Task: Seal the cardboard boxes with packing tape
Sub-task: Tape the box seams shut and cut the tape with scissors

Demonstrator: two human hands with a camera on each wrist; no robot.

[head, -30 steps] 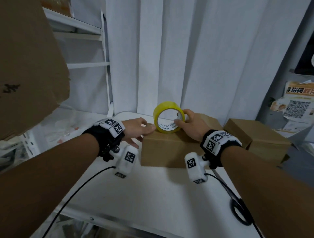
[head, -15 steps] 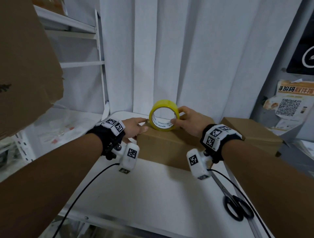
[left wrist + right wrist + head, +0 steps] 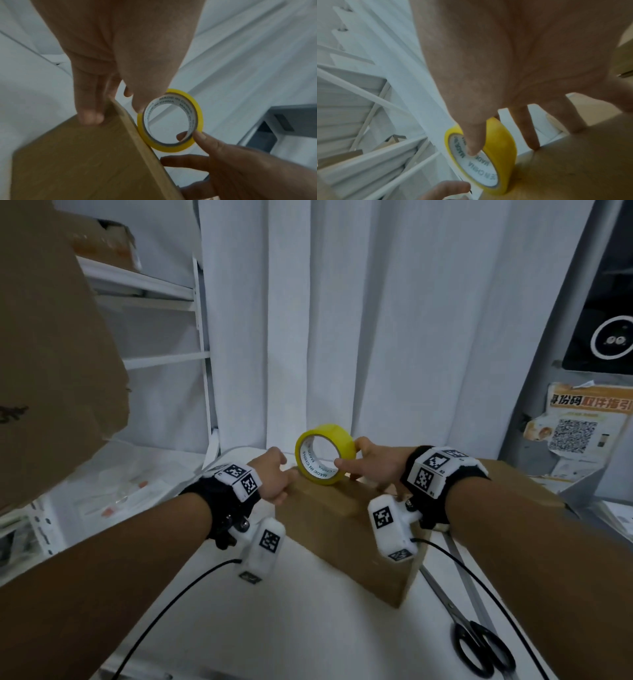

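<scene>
Curtain (image 3: 376,320) hung white in long folds behind the whole scene, and the white table (image 3: 274,628) ran out beneath both forearms. A big slab of cardboard (image 3: 51,337) leaned in from the left, in front of white shelving (image 3: 164,326). Over on the right, a poster with a QR code (image 3: 579,426) was stuck to a grey panel.

Centre of the table stood the cardboard box (image 3: 346,539), its flaps closed on top, one corner pointing toward the camera. A second box (image 3: 527,484) sat behind the right forearm, touching or just beside the first; which one, I could not tell.

The left hand (image 3: 272,479) was clamped on the box's far-left corner. The left wrist view had fingers curled down the side face and the thumb (image 3: 145,86) lying on the top edge, its tip right at the roll.

The right hand (image 3: 371,462) had the yellow tape roll (image 3: 323,453) upright on edge on top of the box, near that same corner. Thumb hooked inside the white core, index finger on the outer band, a clear pinch. The other fingers were spread loosely, their tips down on the box top, as the right wrist view showed. "MADE IN CHINA" read round the core.

Black-handled scissors (image 3: 476,642) lay flat on the table at the right edge, near the box's front corner but clear of it, a black cable (image 3: 479,580) crossing them
</scene>
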